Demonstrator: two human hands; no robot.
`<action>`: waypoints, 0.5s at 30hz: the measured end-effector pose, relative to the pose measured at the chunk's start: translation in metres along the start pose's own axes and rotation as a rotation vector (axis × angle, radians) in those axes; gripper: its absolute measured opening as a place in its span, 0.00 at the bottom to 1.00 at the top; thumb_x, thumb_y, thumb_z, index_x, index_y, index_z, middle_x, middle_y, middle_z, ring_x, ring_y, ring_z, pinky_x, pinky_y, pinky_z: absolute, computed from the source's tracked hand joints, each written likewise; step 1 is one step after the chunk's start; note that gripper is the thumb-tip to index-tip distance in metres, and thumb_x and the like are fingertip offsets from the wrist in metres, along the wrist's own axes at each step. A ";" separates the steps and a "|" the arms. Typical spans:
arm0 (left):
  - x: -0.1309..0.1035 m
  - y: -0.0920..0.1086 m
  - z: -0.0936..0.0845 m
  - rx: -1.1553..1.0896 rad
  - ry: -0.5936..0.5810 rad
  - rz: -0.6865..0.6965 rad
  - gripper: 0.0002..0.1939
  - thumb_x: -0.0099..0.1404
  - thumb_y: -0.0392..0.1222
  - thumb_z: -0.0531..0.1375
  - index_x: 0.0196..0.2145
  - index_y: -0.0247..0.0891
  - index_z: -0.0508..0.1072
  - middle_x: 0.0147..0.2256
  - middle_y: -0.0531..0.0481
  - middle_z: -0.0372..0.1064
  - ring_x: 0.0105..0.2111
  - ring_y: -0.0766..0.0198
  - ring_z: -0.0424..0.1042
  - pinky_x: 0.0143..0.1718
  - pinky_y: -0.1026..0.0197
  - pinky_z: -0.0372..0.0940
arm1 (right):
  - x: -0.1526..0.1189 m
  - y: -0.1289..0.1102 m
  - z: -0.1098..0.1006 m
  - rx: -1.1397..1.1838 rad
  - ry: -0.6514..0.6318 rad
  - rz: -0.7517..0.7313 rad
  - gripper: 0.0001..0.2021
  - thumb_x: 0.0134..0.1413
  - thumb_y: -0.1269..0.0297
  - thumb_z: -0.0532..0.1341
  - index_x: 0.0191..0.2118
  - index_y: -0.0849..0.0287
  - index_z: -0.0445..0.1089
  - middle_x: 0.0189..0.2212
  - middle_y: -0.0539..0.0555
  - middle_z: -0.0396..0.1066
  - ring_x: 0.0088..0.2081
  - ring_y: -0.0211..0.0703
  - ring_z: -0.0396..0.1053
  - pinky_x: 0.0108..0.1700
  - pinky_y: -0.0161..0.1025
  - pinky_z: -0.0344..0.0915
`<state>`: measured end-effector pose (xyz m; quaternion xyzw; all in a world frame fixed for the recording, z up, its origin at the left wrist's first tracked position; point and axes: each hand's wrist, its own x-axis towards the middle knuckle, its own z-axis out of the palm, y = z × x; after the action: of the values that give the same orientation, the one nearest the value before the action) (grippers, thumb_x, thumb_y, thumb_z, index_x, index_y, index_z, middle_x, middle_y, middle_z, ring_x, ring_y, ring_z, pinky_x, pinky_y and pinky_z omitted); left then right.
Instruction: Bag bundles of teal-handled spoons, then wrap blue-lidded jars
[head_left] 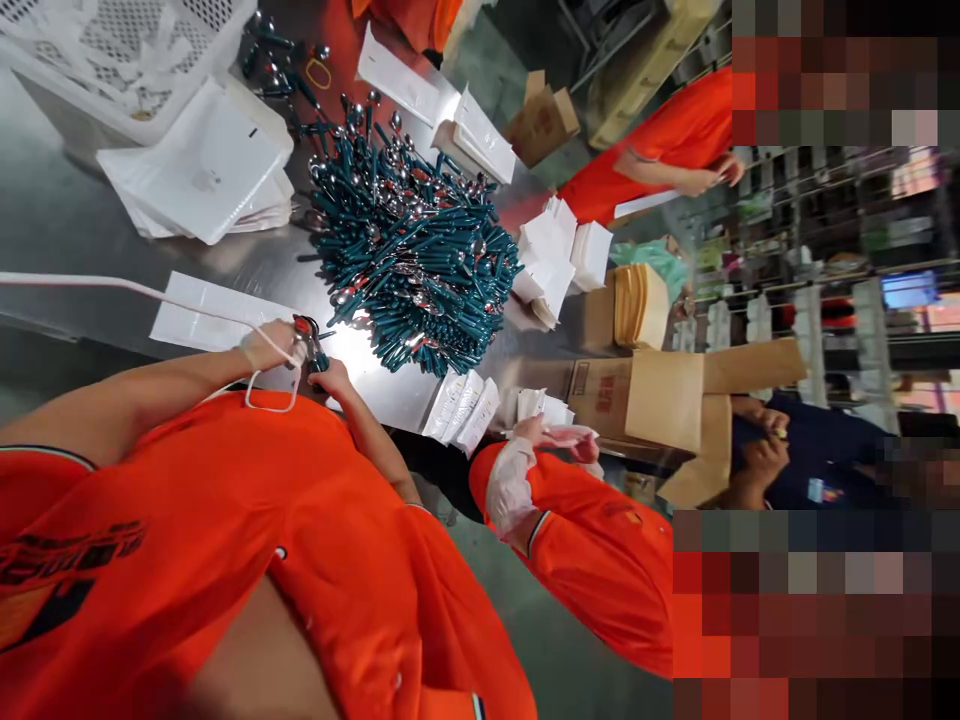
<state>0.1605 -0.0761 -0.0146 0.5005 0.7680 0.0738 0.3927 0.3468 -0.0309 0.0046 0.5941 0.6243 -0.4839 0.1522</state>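
My left hand (271, 346) is closed around a bundle of dark-handled spoons (307, 338), near their shiny and reddish heads. Against the lower end of the same bundle, my right hand (331, 378) has its fingers closed on the dark handles. A white cord (135, 285) runs in from the left and loops by my left hand. Just beyond my hands, a big heap of teal-handled cutlery (427, 250) lies on the metal table (67, 320). A flat white sheet (202, 310) lies left of my hands.
A white perforated basket (150, 110) and stacked white sheets (217, 165) stand at upper left. White packets (461, 410) lie right of my hands. Beside me a person in orange (585, 530) handles pinkish material. Cardboard boxes (664, 400) and other people are farther right.
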 end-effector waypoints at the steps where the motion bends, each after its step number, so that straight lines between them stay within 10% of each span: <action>1: -0.001 -0.001 -0.005 -0.012 -0.001 -0.033 0.12 0.70 0.41 0.68 0.40 0.26 0.83 0.44 0.22 0.79 0.51 0.34 0.81 0.57 0.43 0.71 | -0.001 0.001 -0.001 -0.032 0.002 0.022 0.09 0.49 0.70 0.74 0.35 0.59 0.75 0.27 0.44 0.72 0.38 0.41 0.75 0.43 0.33 0.72; 15: -0.029 -0.011 -0.020 -0.050 0.152 -0.073 0.12 0.77 0.33 0.57 0.51 0.29 0.79 0.55 0.27 0.76 0.59 0.43 0.75 0.61 0.50 0.68 | -0.021 -0.018 -0.009 -0.381 0.208 -0.132 0.10 0.70 0.81 0.63 0.51 0.65 0.76 0.50 0.71 0.84 0.54 0.58 0.84 0.59 0.49 0.76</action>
<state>0.1452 -0.0999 0.0089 0.4551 0.8113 0.1166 0.3479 0.3397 -0.0334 0.0323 0.5590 0.7545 -0.3022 0.1645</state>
